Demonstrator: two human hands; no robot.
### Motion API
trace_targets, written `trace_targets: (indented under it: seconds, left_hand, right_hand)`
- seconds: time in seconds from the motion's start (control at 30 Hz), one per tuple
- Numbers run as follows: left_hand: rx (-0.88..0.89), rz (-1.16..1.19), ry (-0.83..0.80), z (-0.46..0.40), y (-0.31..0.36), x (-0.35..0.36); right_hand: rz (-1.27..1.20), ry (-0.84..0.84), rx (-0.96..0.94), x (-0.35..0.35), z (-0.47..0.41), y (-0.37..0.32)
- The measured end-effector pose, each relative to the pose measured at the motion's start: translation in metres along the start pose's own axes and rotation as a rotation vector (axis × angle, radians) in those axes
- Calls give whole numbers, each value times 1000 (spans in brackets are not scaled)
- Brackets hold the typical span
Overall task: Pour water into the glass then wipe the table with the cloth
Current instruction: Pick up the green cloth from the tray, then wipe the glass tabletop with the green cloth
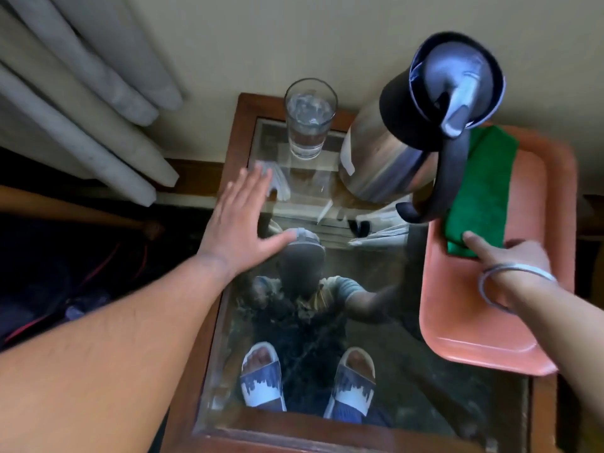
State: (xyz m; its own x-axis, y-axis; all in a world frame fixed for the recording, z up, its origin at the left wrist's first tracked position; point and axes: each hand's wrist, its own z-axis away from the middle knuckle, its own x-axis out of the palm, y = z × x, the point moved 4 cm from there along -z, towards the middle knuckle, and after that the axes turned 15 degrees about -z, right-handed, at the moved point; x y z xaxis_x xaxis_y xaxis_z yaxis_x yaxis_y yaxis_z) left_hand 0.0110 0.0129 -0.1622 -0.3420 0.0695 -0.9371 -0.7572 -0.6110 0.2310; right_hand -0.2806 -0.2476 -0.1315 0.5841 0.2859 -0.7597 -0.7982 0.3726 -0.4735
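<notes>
A clear glass [310, 120] holding water stands at the far edge of the glass-topped wooden table [359, 371]. To its right stands a steel jug [402, 148] with a black lid and handle. A folded green cloth [480, 191] lies on a salmon tray [470, 328] at the table's right side. My right hand [510, 259] reaches onto the tray, its index fingertip touching the cloth's near edge. My left hand [242, 220] rests flat with fingers spread on the table's left edge, holding nothing.
Grey curtain folds [81, 93] hang at the left against a beige wall. The tabletop reflects the person, and sandalled feet [307, 380] show through it. Folded papers [382, 233] lie under the glass near the jug. The tray overhangs the table's right side.
</notes>
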Motion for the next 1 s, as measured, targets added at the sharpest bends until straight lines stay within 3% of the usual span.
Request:
trace_targets:
  seconds: [0.1, 0.27, 0.33, 0.5, 0.53, 0.57, 0.6, 0.63, 0.77, 0.87, 0.9, 1.0]
  left_hand:
    - [45, -236, -65, 73, -18, 36]
    - [-35, -371, -64, 125, -26, 74]
    - [-22, -387, -46, 121, -26, 73]
    - [-26, -411, -52, 120, -26, 69]
    - [-23, -400, -45, 121, -25, 69]
    - [-22, -393, -40, 120, -26, 68]
    - [-16, -385, -31, 121, -27, 67]
    - [-14, -384, -29, 121, -28, 67]
    - [-10, -375, -3, 119, -30, 69]
    - [0, -373, 18, 120, -29, 68]
    - [2, -371, 23, 120, -29, 68]
    - [7, -346, 37, 119, -29, 67]
  right_hand:
    - [-168, -146, 41, -1, -9, 1]
    - [-796, -438, 199, -19, 13, -2]
    - [-909, -807, 205, -27, 49, -2]
    - [-1036, -892, 101, -56, 124, 0]
    - [-891, -731, 56, -63, 150, -10]
    - [-803, -730, 79, -58, 159, -14]
    - [-878, -656, 155, -61, 173, -16]
    - [-798, -520, 75, -67, 186, -21]
    - [-819, -595, 180, -50, 220, 13]
    - [-584, -461, 194, -24, 225, 66]
    - [-364, -388, 83, -14, 225, 75]
    - [230, -312, -541, 32, 216, 72]
